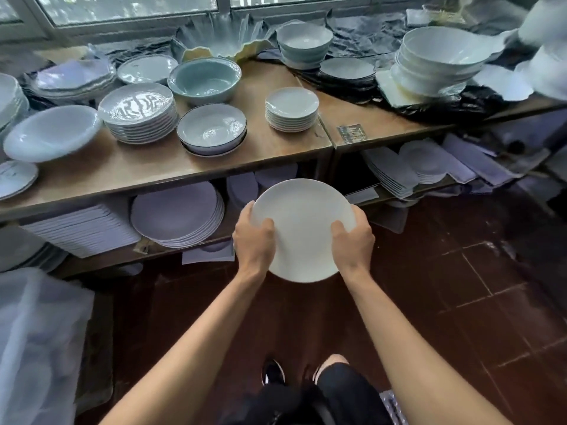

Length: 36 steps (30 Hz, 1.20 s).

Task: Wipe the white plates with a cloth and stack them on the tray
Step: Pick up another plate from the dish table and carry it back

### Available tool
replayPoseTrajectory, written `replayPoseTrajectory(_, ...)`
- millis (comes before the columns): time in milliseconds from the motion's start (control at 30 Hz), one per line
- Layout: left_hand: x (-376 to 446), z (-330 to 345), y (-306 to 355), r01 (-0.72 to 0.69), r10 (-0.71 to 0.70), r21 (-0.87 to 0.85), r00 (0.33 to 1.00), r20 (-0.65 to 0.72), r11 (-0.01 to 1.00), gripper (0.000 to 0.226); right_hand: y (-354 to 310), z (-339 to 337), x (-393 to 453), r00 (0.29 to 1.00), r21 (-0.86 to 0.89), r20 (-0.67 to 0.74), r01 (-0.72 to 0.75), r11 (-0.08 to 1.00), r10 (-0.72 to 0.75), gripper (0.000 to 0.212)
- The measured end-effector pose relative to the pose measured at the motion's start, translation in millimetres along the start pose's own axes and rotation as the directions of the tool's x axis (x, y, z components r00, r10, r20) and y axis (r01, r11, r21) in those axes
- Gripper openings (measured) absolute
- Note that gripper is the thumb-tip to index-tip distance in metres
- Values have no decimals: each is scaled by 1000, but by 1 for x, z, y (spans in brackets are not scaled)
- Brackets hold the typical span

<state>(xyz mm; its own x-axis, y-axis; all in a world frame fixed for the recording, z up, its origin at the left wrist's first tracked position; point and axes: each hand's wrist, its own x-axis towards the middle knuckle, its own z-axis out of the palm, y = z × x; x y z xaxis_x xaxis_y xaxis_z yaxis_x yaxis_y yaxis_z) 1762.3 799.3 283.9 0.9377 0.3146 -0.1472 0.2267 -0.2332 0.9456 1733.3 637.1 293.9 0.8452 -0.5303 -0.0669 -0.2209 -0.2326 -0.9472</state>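
I hold one round white plate in the air in front of the shelves, above the dark tiled floor. My left hand grips its left rim, thumb on the upper face. My right hand grips its right rim the same way. The plate faces up towards me and looks bare. A small stack of white plates sits on the wooden table top beyond it. No cloth and no tray show in this view.
The wooden table carries several stacks of plates and bowls, among them a blue-green bowl and dark-rimmed bowls. More plates fill the lower shelf. A plastic-covered pile stands at lower left. My shoes are below.
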Motion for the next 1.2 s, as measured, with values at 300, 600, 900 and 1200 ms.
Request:
replayPoseTrajectory(300,105,72,29,46,-46,-9,998,-41,999,53,0,36,125,999,90,5,-35,995,35,40)
replayPoseTrajectory(600,201,146,77,92,-94,-15,987,-129,996,63,-17,64,269,995,77,92,-52,996,45,44)
replayPoseTrajectory(900,271,189,93,195,-208,-102,969,-134,976,32,-21,87,352,991,14,125,-44,999,42,41)
replayPoseTrajectory(1200,379,215,91,252,-253,-18,960,-120,967,40,-40,148,434,989,-27,132,-65,997,68,41)
